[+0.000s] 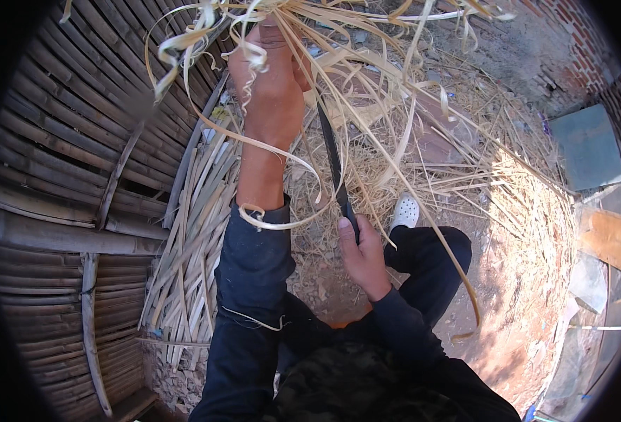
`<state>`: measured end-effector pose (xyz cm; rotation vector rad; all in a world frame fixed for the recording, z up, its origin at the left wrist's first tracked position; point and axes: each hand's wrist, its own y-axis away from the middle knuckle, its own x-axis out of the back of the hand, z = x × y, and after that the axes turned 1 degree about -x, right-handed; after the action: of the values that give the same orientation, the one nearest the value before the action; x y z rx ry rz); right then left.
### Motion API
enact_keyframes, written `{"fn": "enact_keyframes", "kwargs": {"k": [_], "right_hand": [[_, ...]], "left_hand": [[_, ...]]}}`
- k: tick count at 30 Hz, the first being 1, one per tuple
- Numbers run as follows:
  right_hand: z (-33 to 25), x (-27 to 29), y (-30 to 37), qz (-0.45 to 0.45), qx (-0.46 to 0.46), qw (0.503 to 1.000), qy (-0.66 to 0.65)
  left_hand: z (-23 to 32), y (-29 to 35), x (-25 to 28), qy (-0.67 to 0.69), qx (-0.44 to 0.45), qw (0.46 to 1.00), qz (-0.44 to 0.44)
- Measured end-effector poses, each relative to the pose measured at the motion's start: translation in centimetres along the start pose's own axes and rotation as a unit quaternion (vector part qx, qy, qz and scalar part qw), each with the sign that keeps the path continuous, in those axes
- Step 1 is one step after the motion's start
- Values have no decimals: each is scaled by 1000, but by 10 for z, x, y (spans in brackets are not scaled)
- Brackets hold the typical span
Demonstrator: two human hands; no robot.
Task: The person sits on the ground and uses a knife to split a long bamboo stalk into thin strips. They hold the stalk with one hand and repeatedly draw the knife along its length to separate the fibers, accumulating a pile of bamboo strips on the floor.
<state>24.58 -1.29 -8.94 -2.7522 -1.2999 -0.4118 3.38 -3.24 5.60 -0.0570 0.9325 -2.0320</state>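
Note:
My left hand [272, 88] is raised at the top of the view, its fingers closed on a bunch of thin bamboo shavings [310, 20]. Long pale curls spread out from the bunch, and one loops down past my left wrist and sleeve. Lower and nearer to me, my right hand [364, 259] grips the dark handle of a long knife [333, 155]. Its narrow black blade points up and away, and the tip reaches close beside my left hand. Part of the left fingers is hidden behind the wrist and the shavings.
A wall of bamboo slats [57, 151] runs along the left, with a pile of split bamboo strips [198, 232] beside it. Loose shavings [387, 176] litter the ground around my white shoe [405, 211]. Far right are a brick wall [581, 42] and a greenish panel [586, 148].

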Motion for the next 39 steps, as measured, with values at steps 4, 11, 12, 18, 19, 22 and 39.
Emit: {"fn": "enact_keyframes", "kwargs": {"k": [4,11,12,18,19,22,39], "right_hand": [[-15,-19,2,-1,60,998,32],[62,-47,-7,-20,-21,999,37],[61,-35,-12,-23,-51,998,41],[36,-62,-7,5,39,998,-42],[54,-54,-16,2,6,1000,-29],[53,-54,-23,16,25,998,-55],[84,-46,-49,4,-13,999,44]], "left_hand": [[-3,-3,3,105,8,994,-4],[40,2,1,179,24,984,8],[30,4,-3,179,23,983,20],[42,0,8,94,16,991,95],[28,-1,3,104,24,990,95],[17,-5,-10,109,33,989,94],[10,-1,-10,89,36,986,136]]}}
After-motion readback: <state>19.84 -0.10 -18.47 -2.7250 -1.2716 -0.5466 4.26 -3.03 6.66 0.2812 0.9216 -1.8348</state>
